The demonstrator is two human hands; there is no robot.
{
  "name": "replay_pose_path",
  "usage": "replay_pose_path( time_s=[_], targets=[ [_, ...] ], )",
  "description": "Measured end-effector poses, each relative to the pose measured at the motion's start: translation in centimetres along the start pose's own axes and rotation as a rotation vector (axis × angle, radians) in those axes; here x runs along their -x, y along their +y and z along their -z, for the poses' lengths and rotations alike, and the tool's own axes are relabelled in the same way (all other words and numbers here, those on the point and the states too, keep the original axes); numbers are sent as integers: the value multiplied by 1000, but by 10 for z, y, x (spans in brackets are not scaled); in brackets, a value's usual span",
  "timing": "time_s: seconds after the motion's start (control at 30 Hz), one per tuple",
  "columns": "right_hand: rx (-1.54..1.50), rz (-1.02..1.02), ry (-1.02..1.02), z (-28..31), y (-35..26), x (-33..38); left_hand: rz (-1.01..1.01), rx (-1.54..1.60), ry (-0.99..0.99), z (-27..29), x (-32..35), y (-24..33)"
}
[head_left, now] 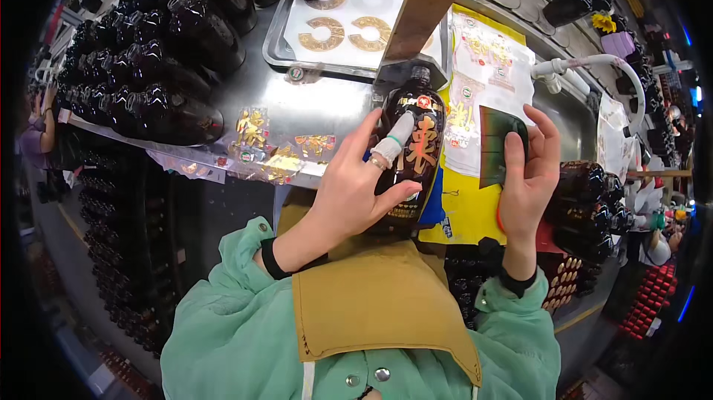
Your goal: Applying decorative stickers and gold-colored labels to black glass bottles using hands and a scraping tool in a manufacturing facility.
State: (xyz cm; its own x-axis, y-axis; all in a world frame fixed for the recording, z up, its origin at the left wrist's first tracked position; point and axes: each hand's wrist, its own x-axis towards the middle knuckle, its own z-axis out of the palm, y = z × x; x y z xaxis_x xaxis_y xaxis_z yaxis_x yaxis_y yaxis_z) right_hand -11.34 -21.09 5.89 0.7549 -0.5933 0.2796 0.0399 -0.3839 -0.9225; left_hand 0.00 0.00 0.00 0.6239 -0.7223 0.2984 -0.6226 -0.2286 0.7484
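Observation:
A dark glossy bottle (407,155) with a gold and red label design is in front of me, its neck pointing away. My left hand (364,177) lies over its left side with fingers spread, the thumb across the lower front. A white finger wrap (395,140) covers one of its fingers, which touches the label. On the right, my right hand (529,177) pinches a thin dark green translucent scraper-like sheet (499,146) between thumb and fingers. It is held over a yellow board (468,218) bearing white label sheets (481,58).
Dark bottles (171,114) crowd the bench's left side. A metal tray (276,54) with gold arc-shaped labels (321,34) stands behind, beside a wooden post (416,17). Clear-backed gold stickers (278,162) lie along the metal edge. A white curved pipe (609,62) and more bottles (583,207) are at right.

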Motion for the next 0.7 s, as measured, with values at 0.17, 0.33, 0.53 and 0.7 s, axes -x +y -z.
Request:
replay_pose_path(
  time_s=[0.17,0.33,0.53,0.7],
  targets=[
    [40,-120,56,-41,-5,5,-81,-101,108,-7,-2,4],
    [301,10,56,-50,26,-7,-105,-80,118,-11,-5,-3],
    [493,39,66,-36,52,-7,-35,-58,36,1,-10,4],
    [277,7,118,-21,25,-11,47,-335,-101,10,-35,32]
  ],
)
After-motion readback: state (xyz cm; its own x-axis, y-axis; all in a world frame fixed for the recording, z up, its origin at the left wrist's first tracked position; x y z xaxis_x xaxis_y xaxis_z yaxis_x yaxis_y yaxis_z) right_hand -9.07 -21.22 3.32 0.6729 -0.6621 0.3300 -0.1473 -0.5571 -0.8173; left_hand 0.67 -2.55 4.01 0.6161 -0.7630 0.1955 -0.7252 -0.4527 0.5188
